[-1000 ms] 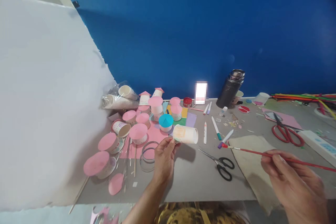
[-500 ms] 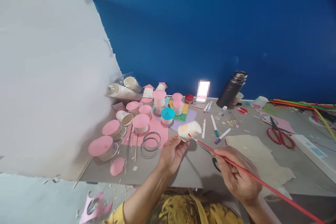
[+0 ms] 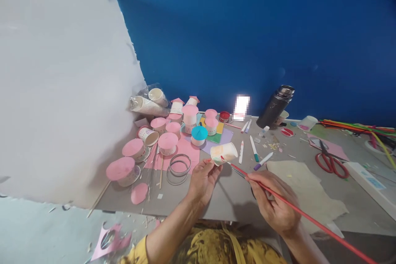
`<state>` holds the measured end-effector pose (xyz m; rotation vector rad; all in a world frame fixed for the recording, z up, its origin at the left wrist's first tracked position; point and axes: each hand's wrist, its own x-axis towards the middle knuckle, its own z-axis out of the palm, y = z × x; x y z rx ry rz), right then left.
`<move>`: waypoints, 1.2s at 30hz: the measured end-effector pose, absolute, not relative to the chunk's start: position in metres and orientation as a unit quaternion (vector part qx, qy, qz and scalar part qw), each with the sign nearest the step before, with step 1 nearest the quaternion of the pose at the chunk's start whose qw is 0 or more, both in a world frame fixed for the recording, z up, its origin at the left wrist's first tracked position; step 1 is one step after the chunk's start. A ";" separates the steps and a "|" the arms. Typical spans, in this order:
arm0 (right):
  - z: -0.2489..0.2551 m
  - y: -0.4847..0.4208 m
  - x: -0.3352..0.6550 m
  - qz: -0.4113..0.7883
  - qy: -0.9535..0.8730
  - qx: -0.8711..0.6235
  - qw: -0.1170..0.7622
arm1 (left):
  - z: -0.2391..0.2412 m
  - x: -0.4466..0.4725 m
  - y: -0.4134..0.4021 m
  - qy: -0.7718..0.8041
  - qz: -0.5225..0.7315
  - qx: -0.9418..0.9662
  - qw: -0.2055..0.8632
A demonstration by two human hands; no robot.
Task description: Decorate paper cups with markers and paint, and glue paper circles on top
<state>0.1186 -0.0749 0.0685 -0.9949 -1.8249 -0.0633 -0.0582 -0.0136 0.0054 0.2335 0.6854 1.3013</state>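
My left hand (image 3: 202,179) grips a white paper cup (image 3: 227,152) by its base end, with the cup tipped on its side and its mouth toward the right. Faint orange patches and a small red and green mark show on the cup's wall. In my right hand (image 3: 275,202) is a long paintbrush with a red handle (image 3: 297,205). Its red-tipped bristles touch or nearly touch the cup's side near my left fingers. Partly hidden behind the brush and my right hand, a pair of dark-handled scissors (image 3: 238,170) lies on the table.
Several cups with pink paper tops (image 3: 168,143) crowd the left, one with a blue top (image 3: 199,133). Wire rings (image 3: 179,166), markers (image 3: 254,148), a red paint pot (image 3: 224,116), a black flask (image 3: 275,107), a cloth (image 3: 305,185) and red-handled scissors (image 3: 331,164) lie around.
The brush and my right hand have shifted slightly left, with the tip still at the cup's side. My left hand keeps its hold on the cup; the whole view has moved a little.
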 end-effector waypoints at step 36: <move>0.043 -0.087 0.157 0.080 -0.652 -0.473 0.587 | 0.012 -0.060 -0.013 0.358 0.548 0.042 0.755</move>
